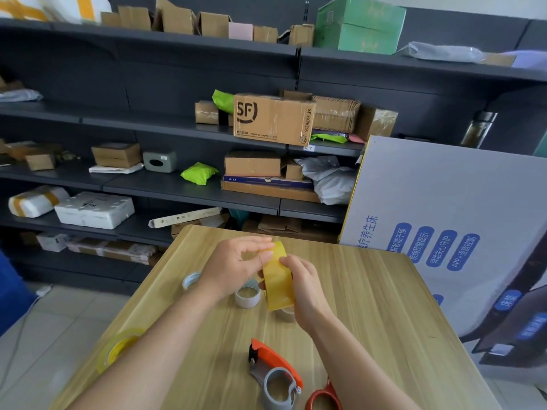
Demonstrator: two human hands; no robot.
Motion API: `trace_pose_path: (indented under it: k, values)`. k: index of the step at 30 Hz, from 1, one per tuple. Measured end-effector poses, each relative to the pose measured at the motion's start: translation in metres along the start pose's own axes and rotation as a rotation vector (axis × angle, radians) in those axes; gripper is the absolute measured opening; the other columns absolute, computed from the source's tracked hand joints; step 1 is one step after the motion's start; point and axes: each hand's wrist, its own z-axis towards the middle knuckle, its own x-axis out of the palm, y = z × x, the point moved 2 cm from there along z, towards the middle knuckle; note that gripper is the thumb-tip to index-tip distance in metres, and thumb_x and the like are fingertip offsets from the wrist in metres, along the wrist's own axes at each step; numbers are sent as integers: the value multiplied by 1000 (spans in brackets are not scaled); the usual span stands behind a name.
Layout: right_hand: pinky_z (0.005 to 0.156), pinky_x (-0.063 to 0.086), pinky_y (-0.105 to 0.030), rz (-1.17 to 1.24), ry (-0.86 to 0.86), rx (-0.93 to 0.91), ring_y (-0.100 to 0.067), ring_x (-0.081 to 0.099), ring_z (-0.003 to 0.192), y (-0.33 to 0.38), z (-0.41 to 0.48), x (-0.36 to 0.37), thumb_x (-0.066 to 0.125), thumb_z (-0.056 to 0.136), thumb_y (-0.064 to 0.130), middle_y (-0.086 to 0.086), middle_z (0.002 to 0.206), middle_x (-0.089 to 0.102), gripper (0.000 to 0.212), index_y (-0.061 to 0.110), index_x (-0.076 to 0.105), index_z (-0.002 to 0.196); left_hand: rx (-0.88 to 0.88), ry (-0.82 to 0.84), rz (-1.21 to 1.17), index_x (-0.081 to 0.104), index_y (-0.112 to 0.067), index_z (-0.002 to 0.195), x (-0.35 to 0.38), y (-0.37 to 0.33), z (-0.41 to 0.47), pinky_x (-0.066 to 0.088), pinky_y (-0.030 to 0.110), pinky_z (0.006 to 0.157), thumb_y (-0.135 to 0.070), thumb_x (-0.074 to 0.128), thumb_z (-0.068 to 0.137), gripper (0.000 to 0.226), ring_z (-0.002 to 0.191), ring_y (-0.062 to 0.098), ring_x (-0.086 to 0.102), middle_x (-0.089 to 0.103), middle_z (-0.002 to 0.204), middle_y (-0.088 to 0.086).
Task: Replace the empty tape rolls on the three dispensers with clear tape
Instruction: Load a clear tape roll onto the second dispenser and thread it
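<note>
A wooden table stands before dark shelves full of parcels. Above the table, between both hands, is a roll of clear tape. The left hand pinches its upper part, and the right hand grips its right side. The roll stands on edge, its band toward the camera and its hole facing sideways. An orange dispenser lies nearer, apart from the hands.

Head-worn view looks forward and down, close over the table, shelves beyond.
</note>
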Motion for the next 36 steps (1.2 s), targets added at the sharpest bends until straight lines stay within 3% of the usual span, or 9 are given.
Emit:
trace_pose_path:
  k: [5,8,10,12,17,23,27,30,36]
  values:
    - [82,50,-49,40,0,44,-28,62,64,0,-4,-4,46,96,13,-3,54,70,23,14,55,76,93,73,243,73,-18,108,-7,-2,4,51,31,93,-31,58,92,26,105,7,63,71,110,-7]
    - [82,51,-52,26,-5,36,-35,66,72,-1,1,0,53,89,22,-14,69,74,18,9,63,81,106,47,207,74,-19,107,-7,-2,2,48,24,95,-32,68,85,26,108,5,59,67,112,-11]
    - [83,51,-55,-2,-43,37,-41,65,85,-2,7,3,56,75,35,-27,89,71,26,13,70,79,109,29,161,76,-19,101,-7,-2,2,47,21,92,-29,76,79,24,105,2,58,65,109,-15]
    - [79,48,-50,1,-67,50,-39,61,87,-7,13,3,56,70,39,-31,98,67,25,20,72,73,87,44,110,77,-20,96,-7,-2,4,50,21,90,-22,80,75,22,102,2,60,66,105,-16]
    - [72,48,-41,-15,-34,51,-31,65,75,-2,15,-3,49,92,21,-22,84,74,27,13,70,76,66,42,72,79,-17,86,-5,0,11,54,28,86,-13,77,77,10,95,4,65,73,97,-8]
    - [68,50,-39,-63,-37,74,-31,66,74,-4,17,-4,48,93,18,-24,91,73,24,8,68,85,220,80,324,76,-8,87,1,-2,12,55,32,79,-17,64,87,15,90,13,67,74,97,-1]
    - [74,50,-42,-58,-54,115,-32,65,77,-4,17,-6,50,94,17,-21,83,74,22,13,60,75,348,87,536,60,-12,78,8,2,9,54,39,64,-28,42,91,27,80,20,61,64,88,0]
    - [73,50,-42,-63,-44,139,-31,67,74,-5,17,-7,49,94,17,-20,82,74,21,8,60,78,320,130,567,42,-23,79,13,4,9,51,37,68,-24,43,94,16,82,17,53,51,89,-3]
    - [75,51,-43,-76,-48,178,-31,65,77,-10,20,-4,53,89,25,-28,97,71,22,6,63,86,157,125,527,44,-17,81,15,4,12,44,31,73,-12,46,96,16,84,16,47,47,89,-3]
